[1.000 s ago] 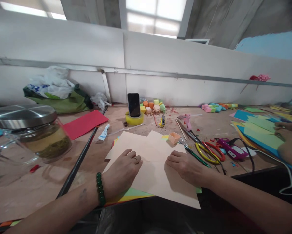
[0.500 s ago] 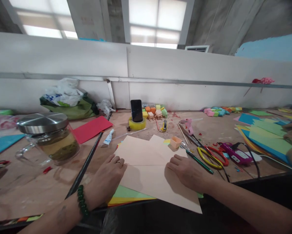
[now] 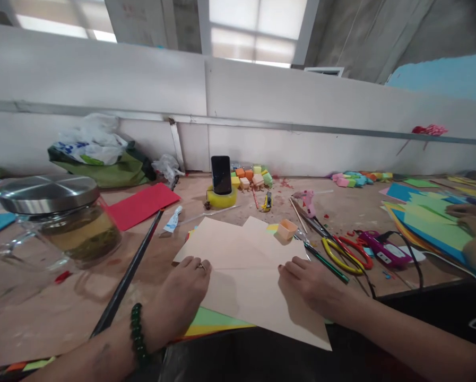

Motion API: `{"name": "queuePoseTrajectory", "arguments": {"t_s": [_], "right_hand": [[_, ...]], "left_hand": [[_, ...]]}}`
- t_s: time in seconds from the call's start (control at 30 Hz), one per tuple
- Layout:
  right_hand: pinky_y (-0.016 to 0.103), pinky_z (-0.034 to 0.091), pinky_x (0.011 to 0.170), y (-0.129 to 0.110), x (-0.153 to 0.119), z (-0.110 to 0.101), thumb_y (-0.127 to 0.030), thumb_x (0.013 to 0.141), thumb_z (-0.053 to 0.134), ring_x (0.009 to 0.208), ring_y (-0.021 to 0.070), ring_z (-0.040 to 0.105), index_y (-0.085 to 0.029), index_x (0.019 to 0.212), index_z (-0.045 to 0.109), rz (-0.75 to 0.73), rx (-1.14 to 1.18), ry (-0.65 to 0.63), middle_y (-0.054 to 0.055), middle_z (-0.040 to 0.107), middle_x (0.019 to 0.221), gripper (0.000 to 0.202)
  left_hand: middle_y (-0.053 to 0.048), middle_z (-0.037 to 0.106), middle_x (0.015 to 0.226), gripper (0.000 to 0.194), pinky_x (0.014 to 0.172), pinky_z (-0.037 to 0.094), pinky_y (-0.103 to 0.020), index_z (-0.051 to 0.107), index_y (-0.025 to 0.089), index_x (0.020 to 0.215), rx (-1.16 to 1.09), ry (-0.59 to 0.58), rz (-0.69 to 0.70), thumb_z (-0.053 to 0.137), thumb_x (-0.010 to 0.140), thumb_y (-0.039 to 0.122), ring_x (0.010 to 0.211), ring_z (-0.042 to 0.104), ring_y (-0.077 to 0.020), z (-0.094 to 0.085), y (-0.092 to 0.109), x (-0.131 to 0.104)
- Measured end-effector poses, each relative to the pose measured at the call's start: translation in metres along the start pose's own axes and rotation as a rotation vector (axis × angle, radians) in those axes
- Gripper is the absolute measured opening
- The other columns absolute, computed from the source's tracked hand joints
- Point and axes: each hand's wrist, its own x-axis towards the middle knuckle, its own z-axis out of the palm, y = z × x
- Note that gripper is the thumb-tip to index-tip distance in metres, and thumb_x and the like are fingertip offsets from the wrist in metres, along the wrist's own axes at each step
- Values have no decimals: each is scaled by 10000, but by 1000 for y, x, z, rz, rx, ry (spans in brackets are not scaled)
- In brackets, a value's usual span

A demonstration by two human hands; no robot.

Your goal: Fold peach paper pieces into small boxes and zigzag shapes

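Resting left hand (image 3: 182,294) and right hand (image 3: 311,282), narrowly curled, on opposite sides of the peach paper (image 3: 241,286) atop coloured sheets (image 3: 211,318), leaving any pinch impossible to tell. Facing a lidded glass mug (image 3: 62,218) containing yellowish liquid (image 3: 70,233) and dark leaves (image 3: 100,245), and an open-topped peach box (image 3: 287,232).

The paper (image 3: 245,294) lies on the table (image 3: 78,323), the left hand (image 3: 180,294) and right hand (image 3: 313,284) at its sides, the box (image 3: 287,230) at its far right. Behind stands the phone (image 3: 221,174) on the tape (image 3: 222,200), blocks (image 3: 245,182) just right. Left is the jar (image 3: 82,233), before the bag (image 3: 118,174); right, the scissors (image 3: 343,256).
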Motion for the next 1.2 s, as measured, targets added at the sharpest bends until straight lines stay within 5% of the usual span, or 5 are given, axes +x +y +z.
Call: {"name": "queuePoseTrajectory", "arguments": {"t_s": [0.17,0.33,0.63,1.07,1.2], "right_hand": [[324,431,653,0,-13,11,22,815,446,731,203,503,-77,991,616,86,-11,62,107,590,818,264],[319,436,647,-3,-9,12,53,744,480,736,208,523,-95,944,628,123,-29,20,105,600,800,289],[306,533,743,-3,7,-20,-19,848,371,892,196,633,-184,1142,599,263,230,181,105,663,975,406],[357,539,726,6,84,-24,-183,791,675,802,209,638,-189,1117,559,331,410,470,55,667,877,346],[297,516,711,7,91,-28,-94,775,653,756,164,643,-217,1068,573,318,521,436,7,663,837,328]], "left_hand": [[-128,658,785,230,737,473,-374,664,124,719,-128,28,-91,472,767,7,800,625,-253,-11,-13,11],[-154,644,1077,489,824,492,-364,559,98,1195,-424,115,-173,625,766,323,1002,614,-276,-5,-18,43],[-64,670,930,541,682,488,-296,522,150,1186,-817,186,-289,631,658,202,850,641,-226,13,-11,57],[23,619,808,820,652,430,-262,78,217,1490,-793,428,28,511,797,151,656,541,-141,21,3,43],[-46,612,964,638,673,454,-275,343,186,1413,-1169,408,40,524,835,386,779,548,-160,14,-6,47]]}}
